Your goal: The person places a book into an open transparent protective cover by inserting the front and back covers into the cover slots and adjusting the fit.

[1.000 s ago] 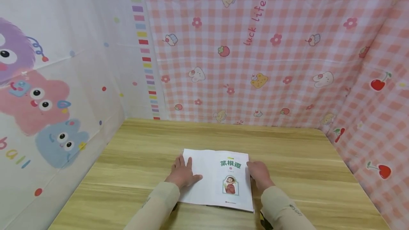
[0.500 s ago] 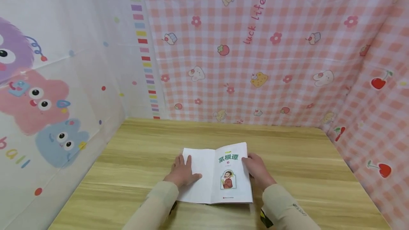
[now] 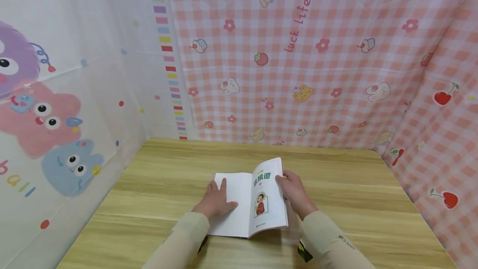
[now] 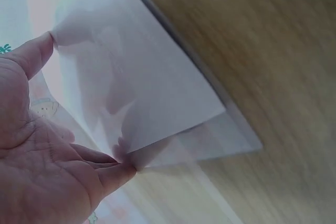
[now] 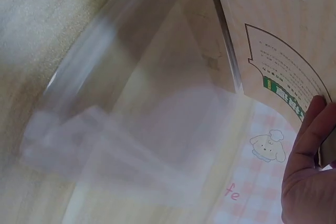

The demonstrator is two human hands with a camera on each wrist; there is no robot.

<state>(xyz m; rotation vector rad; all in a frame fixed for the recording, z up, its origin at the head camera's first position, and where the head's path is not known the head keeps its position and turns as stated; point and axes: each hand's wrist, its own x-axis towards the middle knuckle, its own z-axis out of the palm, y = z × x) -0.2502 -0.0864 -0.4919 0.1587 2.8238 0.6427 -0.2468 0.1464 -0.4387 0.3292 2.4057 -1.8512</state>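
Observation:
An open book [image 3: 239,215] lies on the table with a blank left page. Its right page, printed with green characters and a figure, is raised and curved. My left hand [image 3: 214,201] rests on the left page, fingers spread; in the left wrist view its fingertips [image 4: 126,169] touch the page near a corner. At the right, my right hand [image 3: 296,190] grips the book's outer edge, thumb in front. The right wrist view shows its fingers against the back cover [image 5: 278,40], which carries a barcode. Clear plastic film [image 5: 157,135] lies on the table beside that cover.
The wood-grain table [image 3: 336,173] extends around the book. A pink checked cloth [image 3: 284,94] hangs behind it, and a white cartoon-print cloth [image 3: 112,74] on the left. A dark and yellow item [image 3: 304,252] shows under the right sleeve.
My right hand has lifted the right part of the book off the table and tilted it up and to the left. My left hand has stayed nearly in place on the left page.

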